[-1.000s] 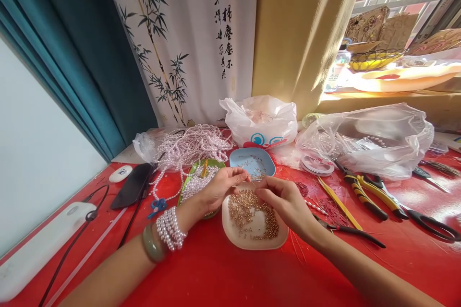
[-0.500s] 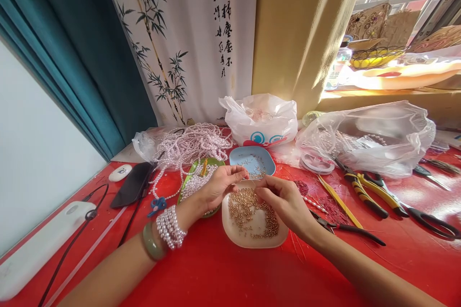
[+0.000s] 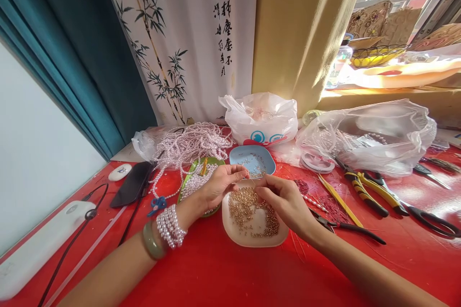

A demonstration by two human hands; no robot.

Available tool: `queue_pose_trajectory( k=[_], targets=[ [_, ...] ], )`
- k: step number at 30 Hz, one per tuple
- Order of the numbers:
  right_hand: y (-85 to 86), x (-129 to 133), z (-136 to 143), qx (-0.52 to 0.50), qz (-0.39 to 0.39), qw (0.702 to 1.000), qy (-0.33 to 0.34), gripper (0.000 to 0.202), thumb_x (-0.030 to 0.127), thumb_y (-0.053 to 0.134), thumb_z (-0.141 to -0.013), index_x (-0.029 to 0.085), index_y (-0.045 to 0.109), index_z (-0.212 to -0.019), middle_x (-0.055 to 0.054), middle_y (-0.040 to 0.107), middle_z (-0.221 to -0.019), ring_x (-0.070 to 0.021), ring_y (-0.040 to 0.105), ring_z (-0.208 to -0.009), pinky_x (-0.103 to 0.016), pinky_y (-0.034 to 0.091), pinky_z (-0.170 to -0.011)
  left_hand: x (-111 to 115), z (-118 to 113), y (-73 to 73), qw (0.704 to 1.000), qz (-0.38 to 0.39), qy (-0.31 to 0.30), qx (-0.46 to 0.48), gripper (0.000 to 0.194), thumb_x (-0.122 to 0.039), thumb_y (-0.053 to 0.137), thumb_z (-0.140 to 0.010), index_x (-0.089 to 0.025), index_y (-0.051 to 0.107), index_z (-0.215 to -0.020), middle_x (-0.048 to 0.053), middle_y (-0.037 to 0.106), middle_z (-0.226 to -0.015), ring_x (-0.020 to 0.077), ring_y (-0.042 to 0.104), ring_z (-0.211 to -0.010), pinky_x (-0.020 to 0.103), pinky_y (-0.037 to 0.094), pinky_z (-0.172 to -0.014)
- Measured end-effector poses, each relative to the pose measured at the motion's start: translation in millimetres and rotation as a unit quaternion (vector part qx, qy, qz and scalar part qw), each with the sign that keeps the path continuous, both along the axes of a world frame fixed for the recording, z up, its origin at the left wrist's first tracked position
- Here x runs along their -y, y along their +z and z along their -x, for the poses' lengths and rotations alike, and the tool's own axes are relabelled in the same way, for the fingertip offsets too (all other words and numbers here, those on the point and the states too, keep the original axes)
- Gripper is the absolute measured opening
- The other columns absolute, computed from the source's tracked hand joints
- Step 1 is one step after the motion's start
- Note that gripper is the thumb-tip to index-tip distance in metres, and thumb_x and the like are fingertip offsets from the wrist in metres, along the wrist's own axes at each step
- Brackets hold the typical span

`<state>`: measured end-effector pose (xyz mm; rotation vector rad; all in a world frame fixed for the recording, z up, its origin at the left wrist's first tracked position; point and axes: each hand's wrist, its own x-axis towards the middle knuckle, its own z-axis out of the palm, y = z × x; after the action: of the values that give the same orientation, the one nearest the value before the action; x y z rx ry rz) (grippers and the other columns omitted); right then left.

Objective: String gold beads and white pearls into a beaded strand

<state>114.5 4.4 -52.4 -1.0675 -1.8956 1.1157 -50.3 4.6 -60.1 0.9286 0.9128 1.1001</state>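
Note:
Above a cream tray [image 3: 252, 242] of small gold beads [image 3: 239, 207], my two hands meet almost fingertip to fingertip. My left hand [image 3: 222, 185] pinches a thin pale strand [image 3: 251, 181] between thumb and forefinger. The strand's other end runs into the closed fingers of my right hand [image 3: 283, 197]; whether it is thread or wire I cannot tell. Any bead at the fingertips is too small to make out. A pearl bracelet [image 3: 171, 227] in several rows and a green bangle [image 3: 152, 241] circle my left wrist.
Behind my left hand are a green tray [image 3: 221, 161] of pearl beads and piled pearl strings [image 3: 194, 141]. A blue tray [image 3: 236, 156] stands beyond the cream one. Pliers [image 3: 367, 196], black-handled cutters [image 3: 355, 231], yellow tweezers [image 3: 340, 201] and scissors [image 3: 432, 220] lie right. Plastic bags [image 3: 262, 120] sit behind.
Both hands stay nearly in place over the gold beads, still pinching the strand. The view has shifted very slightly; no other movement shows.

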Motion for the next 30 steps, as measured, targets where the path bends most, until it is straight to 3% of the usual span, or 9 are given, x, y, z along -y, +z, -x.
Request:
queue_pose_trajectory(
  k=[16, 30],
  targets=[
    [-4.3, -4.3, 0.7, 0.020, -0.029, 0.999, 0.022, 0.019, 0.024, 0.045, -0.077, 0.017, 0.051, -0.061, 0.003, 0.050, -0.054, -0.0096, 0.044, -0.051, -0.021, 0.033, -0.049, 0.0, 1.1, -0.6, 1.000, -0.001, 0.001, 0.032, 0.022, -0.018, 0.071, -0.060, -0.012, 0.058, -0.077, -0.002, 0.050, -0.068, 0.0022, 0.043, -0.052, 0.016, 0.033, -0.048],
    [-6.6, -7.7, 0.9, 0.003, 0.001, 0.999, 0.052, 0.017, 0.024, 0.045, -0.077, 0.016, 0.056, -0.067, 0.000, 0.056, -0.060, -0.0111, 0.049, -0.055, -0.021, 0.036, -0.051, 2.4, -1.4, 3.2, 0.999, -0.019, -0.004, -0.028, 0.017, -0.022, 0.069, -0.060, -0.013, 0.059, -0.071, -0.001, 0.052, -0.066, 0.0041, 0.043, -0.052, 0.017, 0.032, -0.048]
  ],
)
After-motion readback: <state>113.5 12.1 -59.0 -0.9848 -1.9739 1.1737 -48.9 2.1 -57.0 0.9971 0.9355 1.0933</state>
